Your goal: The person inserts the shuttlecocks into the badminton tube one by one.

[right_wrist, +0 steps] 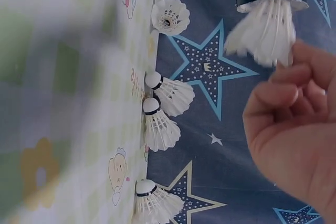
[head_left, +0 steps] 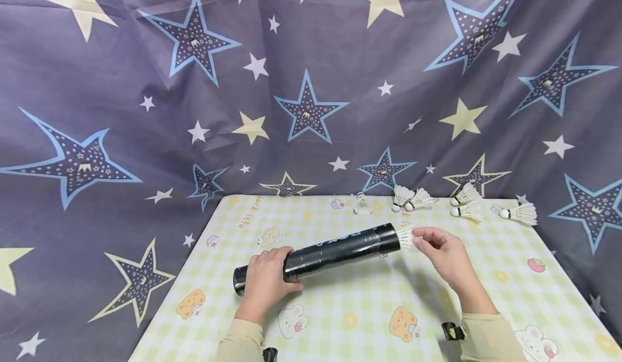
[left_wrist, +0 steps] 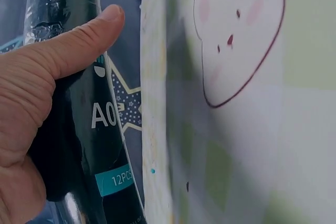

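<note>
My left hand (head_left: 267, 278) grips a dark shuttlecock tube (head_left: 340, 252) near its lower left end. The tube is tilted above the table, its right end higher, and the left wrist view shows the thumb lying across its printed side (left_wrist: 105, 114). At the tube's right mouth, a white feather shuttlecock (right_wrist: 270, 32) sticks out skirt first; its head is hidden inside the tube. My right hand (head_left: 444, 251) pinches the edge of that feather skirt between thumb and fingers, as the right wrist view (right_wrist: 294, 108) also shows.
Several loose shuttlecocks lie along the table's far edge: one stands alone (head_left: 363, 203), a pair (head_left: 419, 199) lies beside it, and others (head_left: 520, 214) are farther right. The table wears a green-checked cloth (head_left: 340, 308). A starry curtain (head_left: 340, 54) hangs behind.
</note>
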A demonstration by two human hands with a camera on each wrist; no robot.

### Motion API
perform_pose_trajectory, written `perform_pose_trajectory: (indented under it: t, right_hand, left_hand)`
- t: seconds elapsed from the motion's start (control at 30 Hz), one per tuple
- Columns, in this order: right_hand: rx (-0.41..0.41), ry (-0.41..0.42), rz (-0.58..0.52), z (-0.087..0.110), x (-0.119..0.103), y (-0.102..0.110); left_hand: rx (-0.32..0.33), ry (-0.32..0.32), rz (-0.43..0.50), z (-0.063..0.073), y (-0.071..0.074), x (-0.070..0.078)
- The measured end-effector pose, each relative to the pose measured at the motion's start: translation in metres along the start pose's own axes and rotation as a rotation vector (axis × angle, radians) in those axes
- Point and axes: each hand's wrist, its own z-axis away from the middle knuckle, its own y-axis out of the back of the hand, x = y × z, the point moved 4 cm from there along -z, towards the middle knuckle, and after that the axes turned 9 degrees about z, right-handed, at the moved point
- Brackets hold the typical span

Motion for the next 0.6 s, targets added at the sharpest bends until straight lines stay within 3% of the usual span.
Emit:
perform_pose_trajectory:
  t: [0.17,0.33,0.6]
  right_hand:
    - [-0.085,0.057,-0.131,0.004,-0.005,-0.010]
    - [-0.137,0.084,-0.248,0.008,-0.008,-0.017]
    - [-0.096,0.061,-0.212,0.015,-0.012,-0.022]
  left_hand:
    - [0.000,-0.036,0.010,0.001,-0.003,0.008]
    - [-0.002,-0.029,0.022,0.002,-0.005,0.011]
    - [0.009,-0.025,0.037,0.004,-0.005,0.013]
